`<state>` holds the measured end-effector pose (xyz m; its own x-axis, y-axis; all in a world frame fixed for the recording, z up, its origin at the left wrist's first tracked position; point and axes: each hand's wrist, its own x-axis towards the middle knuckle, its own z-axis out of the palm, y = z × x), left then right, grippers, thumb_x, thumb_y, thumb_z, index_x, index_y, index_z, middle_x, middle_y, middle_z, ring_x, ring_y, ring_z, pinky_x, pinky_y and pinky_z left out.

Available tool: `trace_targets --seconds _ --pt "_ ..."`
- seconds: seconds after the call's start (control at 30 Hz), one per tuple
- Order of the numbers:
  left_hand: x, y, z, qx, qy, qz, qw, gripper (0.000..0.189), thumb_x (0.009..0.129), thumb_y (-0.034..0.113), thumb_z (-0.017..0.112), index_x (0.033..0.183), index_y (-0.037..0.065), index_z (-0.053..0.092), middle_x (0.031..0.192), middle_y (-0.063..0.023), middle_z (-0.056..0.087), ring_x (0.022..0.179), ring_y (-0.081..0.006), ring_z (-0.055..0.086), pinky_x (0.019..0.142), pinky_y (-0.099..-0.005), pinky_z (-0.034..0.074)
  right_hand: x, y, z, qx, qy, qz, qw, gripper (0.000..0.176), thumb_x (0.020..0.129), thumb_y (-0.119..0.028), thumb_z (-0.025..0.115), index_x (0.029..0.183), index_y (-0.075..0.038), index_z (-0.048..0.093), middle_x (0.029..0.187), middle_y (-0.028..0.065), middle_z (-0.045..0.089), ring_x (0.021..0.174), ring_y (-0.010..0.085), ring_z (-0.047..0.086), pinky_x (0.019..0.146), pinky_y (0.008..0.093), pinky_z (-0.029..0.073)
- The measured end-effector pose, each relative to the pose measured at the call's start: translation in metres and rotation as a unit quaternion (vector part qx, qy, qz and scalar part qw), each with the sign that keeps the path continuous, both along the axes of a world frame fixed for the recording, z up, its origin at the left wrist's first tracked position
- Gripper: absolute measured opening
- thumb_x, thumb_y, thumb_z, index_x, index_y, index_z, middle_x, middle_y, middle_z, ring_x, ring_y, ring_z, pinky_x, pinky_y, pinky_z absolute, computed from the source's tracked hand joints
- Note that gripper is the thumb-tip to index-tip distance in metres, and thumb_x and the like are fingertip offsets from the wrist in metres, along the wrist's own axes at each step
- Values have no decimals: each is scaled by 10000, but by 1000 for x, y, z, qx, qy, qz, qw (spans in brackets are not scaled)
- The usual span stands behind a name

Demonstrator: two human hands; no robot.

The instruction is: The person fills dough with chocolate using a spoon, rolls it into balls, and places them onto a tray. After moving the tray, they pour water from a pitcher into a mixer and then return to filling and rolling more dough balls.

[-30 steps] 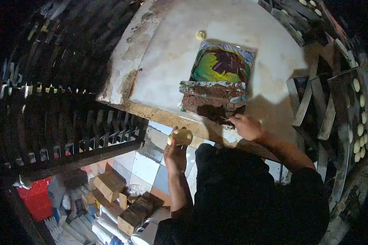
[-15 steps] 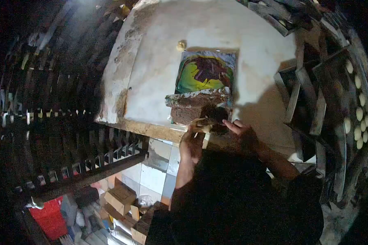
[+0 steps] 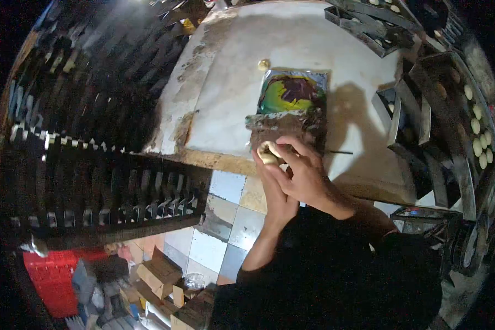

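Note:
My left hand (image 3: pixel 276 190) holds a small piece of pale dough (image 3: pixel 269 159) cupped in its fingers, with something dark in the hollow of the dough. My right hand (image 3: pixel 309 177) closes on the same dough from the right, thumb and fingers at its edge. Just beyond the hands lies an opened bag (image 3: pixel 294 94) with a green and purple print, its near edge folded back over brown filling (image 3: pixel 269 132). A thin dark stick (image 3: pixel 342 152) rests on the table right of the bag. Another small dough ball (image 3: pixel 264 64) sits beyond the bag's far left corner.
The pale worktop (image 3: pixel 231 93) has a worn near edge. Metal tins (image 3: pixel 412 110) stand at the right, beside a tray with several pale dough pieces (image 3: pixel 477 126). A dark slatted rack (image 3: pixel 148 212) is at the left; cardboard boxes (image 3: pixel 159 273) and a red crate (image 3: pixel 49 280) are below.
My right hand has left the filling and come up to the dough in my left hand. The stick now shows on the table. The whole view has shifted, and it is brighter.

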<state>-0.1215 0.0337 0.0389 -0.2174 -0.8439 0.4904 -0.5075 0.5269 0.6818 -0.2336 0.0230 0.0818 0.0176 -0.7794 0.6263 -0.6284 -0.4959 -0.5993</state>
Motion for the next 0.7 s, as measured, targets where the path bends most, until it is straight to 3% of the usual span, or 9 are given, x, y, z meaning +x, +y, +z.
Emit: trace_targets --seconds 0.07,0.2,0.27,0.37,0.47,0.5,0.53,0.67,0.7 --pt "16 28 32 25 109 0 994 707 978 174 465 1480 -75 35 1453 -266 282 1299 -316 388 1070 -396 323 21 17 13 -59 -9 9 998 291 767 -84 713 1022 30 630 1043 143 597 893 305 620 735 350 519" --pt "76 74 42 118 545 -157 815 759 929 296 614 1461 -67 213 1410 -224 353 1224 -247 450 1023 -366 372 50 59 52 -109 -32 181 977 237 718 -47 760 933 11 679 959 94 630 819 258 631 678 341 513" --pt "106 93 39 52 430 -98 896 605 868 425 676 1243 -32 545 1360 -202 420 1091 -248 524 933 -367 440 62 88 62 23 -68 198 977 310 701 -65 814 984 4 709 957 111 664 793 177 649 669 277 520" --pt "124 123 24 -63 297 -36 952 485 902 408 631 1179 18 553 1254 -243 520 1080 -318 563 927 -410 460 71 113 55 294 -230 272 887 359 758 -102 804 1064 25 667 889 91 671 745 96 626 641 238 508" --pt "116 141 22 -154 217 8 964 404 944 314 577 1248 54 521 1158 -251 578 1041 -348 574 858 -414 479 77 142 40 223 -248 229 915 330 756 -106 801 1025 33 670 894 106 672 744 117 631 632 242 502" --pt "111 151 32 -154 194 60 967 345 917 230 608 1220 72 563 1069 -210 596 1003 -316 577 817 -384 491 75 141 48 61 -78 236 967 337 742 -102 803 1009 46 662 885 122 661 743 146 633 622 261 508" --pt "109 160 41 -154 168 110 967 309 890 147 639 1192 90 606 981 -168 615 966 -285 579 777 -354 503 79 150 69 83 -53 231 968 280 732 -75 778 972 26 673 903 136 637 771 219 643 647 265 519" --pt "110 174 52 -109 88 61 988 554 768 239 763 1247 30 580 1019 -130 522 925 -239 505 815 -339 427 80 182 70 42 -9 165 985 310 716 -99 795 983 9 680 920 111 643 822 226 663 676 300 540" --pt "97 177 46 -30 203 55 977 596 770 403 735 1185 0 591 1056 -104 456 914 -229 480 838 -340 393 71 185 69 22 -13 169 985 313 715 -97 795 987 8 681 919 106 644 822 225 665 678 303 541"
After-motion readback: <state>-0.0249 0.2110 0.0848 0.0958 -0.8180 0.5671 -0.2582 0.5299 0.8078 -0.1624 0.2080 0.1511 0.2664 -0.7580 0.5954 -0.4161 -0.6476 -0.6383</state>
